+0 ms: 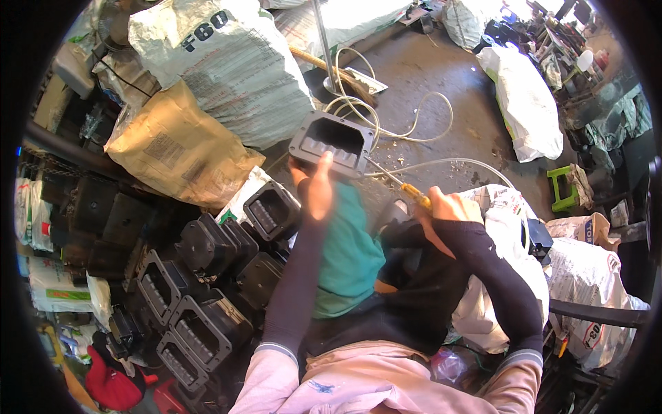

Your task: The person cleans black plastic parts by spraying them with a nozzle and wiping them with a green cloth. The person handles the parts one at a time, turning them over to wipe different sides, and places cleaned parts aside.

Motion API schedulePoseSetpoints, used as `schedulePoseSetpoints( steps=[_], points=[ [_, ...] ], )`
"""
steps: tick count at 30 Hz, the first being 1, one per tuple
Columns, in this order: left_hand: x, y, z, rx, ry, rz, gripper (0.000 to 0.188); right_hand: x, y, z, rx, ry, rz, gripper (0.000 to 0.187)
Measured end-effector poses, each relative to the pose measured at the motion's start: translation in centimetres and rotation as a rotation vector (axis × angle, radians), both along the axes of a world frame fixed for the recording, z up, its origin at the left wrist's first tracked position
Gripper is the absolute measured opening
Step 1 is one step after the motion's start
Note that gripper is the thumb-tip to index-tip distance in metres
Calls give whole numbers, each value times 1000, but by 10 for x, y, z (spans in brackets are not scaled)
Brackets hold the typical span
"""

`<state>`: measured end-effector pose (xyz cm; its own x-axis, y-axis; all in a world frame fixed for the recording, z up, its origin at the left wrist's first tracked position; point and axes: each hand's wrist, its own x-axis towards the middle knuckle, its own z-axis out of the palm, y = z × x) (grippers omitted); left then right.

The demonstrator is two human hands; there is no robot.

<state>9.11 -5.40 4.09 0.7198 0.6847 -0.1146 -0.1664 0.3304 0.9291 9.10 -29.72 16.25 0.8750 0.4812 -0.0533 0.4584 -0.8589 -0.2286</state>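
Observation:
My left hand (317, 185) is closed on the lower edge of a dark grey rectangular housing (336, 132), thumb on its front rim. Its wide opening faces up, with a row of pale ridges inside and screw holes at the corners. In my right hand (455, 208) is a screwdriver (416, 196) with a yellow handle. The thin shaft reaches to the housing's right corner; whether the tip touches it, I cannot tell. Under the housing, a green cloth (352, 255) lies over my leg. Several similar black housings (200, 331) stand clustered to my left.
A brown paper sack (179, 148) and a big white woven sack (227, 76) stand at the far left. A clear hose (434, 138) loops across the floor. White sacks (510, 276) lie at my right, near a green stool (562, 190). A broom (352, 86) lies ahead.

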Motion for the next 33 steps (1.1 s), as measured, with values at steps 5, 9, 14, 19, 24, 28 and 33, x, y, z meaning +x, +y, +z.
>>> schedulePoseSetpoints(
  steps=[5,9,14,19,24,28,33],
  points=[
    [-3,-4,4,86,-26,-57,79,4,-4,-4,-66,-43,121,22],
    [-4,-1,-2,114,-76,-90,76,8,-4,-9,-21,-86,22,26],
    [-5,17,-14,-189,-188,-300,57,23,6,-4,113,26,-1,42],
    [-11,23,-14,-411,-236,-439,42,57,26,8,163,497,-112,50],
    [-15,19,-8,-377,-210,-480,44,61,32,19,247,574,4,53],
    [-13,21,-10,-398,-222,-519,54,61,31,28,250,631,30,52],
    [-15,26,-12,-375,-188,-524,62,50,20,30,22,600,34,51]
  ],
)
